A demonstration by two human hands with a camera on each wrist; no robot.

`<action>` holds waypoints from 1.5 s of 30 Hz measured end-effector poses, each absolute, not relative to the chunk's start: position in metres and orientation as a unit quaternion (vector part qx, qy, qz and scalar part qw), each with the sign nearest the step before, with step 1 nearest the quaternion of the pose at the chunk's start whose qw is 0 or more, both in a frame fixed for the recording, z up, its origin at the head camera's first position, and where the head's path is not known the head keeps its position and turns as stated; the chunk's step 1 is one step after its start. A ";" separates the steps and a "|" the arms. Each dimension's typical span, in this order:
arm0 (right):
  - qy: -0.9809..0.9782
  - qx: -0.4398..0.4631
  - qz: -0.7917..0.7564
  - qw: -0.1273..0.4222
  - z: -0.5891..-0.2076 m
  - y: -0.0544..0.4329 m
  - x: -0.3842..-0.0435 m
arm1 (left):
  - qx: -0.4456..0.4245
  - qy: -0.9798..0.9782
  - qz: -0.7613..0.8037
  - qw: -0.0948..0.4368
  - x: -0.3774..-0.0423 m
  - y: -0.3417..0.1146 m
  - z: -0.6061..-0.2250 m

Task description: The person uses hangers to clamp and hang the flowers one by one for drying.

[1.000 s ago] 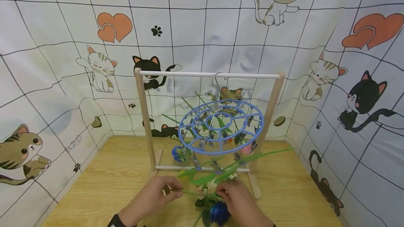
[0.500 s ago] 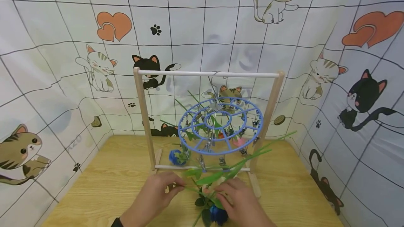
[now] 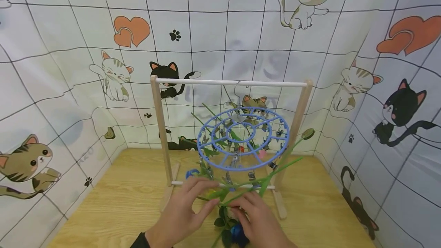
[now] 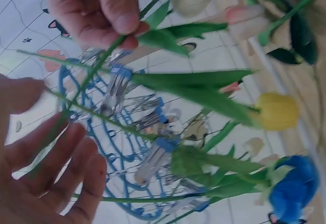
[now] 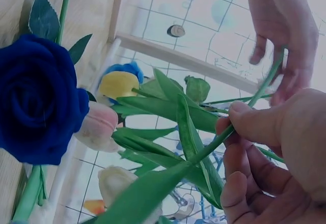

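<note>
My right hand (image 3: 258, 217) pinches a green flower stem (image 5: 211, 145) with long leaves between thumb and index finger. Close beside it, my left hand (image 3: 187, 206) has its thumb and fingers spread apart, with the stem's end passing near the fingers in the left wrist view. A yellow tulip (image 4: 277, 111) and a blue flower (image 4: 293, 188) hang by stems from metal clips (image 4: 116, 89) of a round blue drying hanger (image 3: 240, 168). A large blue rose (image 5: 38, 99) lies on the table beneath my right hand, near a pink-and-white tulip (image 5: 97, 126).
The hanger hooks over the white top rod (image 3: 206, 82) of a wooden stand (image 3: 300, 110). Other stems lean behind the ring. A cat-print cloth (image 3: 206, 30) walls the wooden table (image 3: 113, 202) at the back and sides.
My left hand has moved right and slightly up, towards the right hand, and its thumb and fingers have spread. The right hand keeps its pinch, and the long stems have shifted. The ring swings slightly.
</note>
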State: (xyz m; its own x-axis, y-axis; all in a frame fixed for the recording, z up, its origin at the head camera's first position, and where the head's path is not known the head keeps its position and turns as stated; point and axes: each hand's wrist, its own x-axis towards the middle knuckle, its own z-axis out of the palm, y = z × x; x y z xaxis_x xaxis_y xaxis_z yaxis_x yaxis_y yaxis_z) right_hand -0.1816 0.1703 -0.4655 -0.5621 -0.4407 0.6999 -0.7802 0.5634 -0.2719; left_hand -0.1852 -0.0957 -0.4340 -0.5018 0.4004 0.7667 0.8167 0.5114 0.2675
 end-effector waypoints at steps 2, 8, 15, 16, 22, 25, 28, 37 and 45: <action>-0.832 0.360 0.287 0.308 -0.464 0.173 -0.182 | -0.370 -0.807 -0.321 0.328 -0.188 -0.092 -0.427; -0.829 0.345 0.276 0.342 -0.461 0.180 -0.182 | -0.375 -0.809 -0.315 0.325 -0.203 -0.087 -0.411; -0.820 0.339 0.290 0.358 -0.456 0.193 -0.181 | -0.374 -0.814 -0.307 0.321 -0.213 -0.091 -0.407; -0.817 0.341 0.292 0.362 -0.455 0.195 -0.181 | -0.374 -0.814 -0.304 0.323 -0.214 -0.091 -0.407; -0.806 0.342 0.300 0.379 -0.452 0.201 -0.180 | -0.367 -0.814 -0.283 0.351 -0.219 -0.094 -0.406; -0.797 0.343 0.320 0.380 -0.453 0.202 -0.180 | -0.364 -0.811 -0.275 0.368 -0.223 -0.096 -0.405; -0.792 0.339 0.340 0.378 -0.454 0.203 -0.178 | -0.360 -0.808 -0.269 0.380 -0.227 -0.099 -0.406; -0.768 0.343 0.383 0.382 -0.447 0.206 -0.176 | -0.335 -0.817 -0.240 0.404 -0.237 -0.108 -0.402; -0.739 0.363 0.398 0.405 -0.448 0.207 -0.179 | -0.321 -0.827 -0.230 0.400 -0.247 -0.116 -0.400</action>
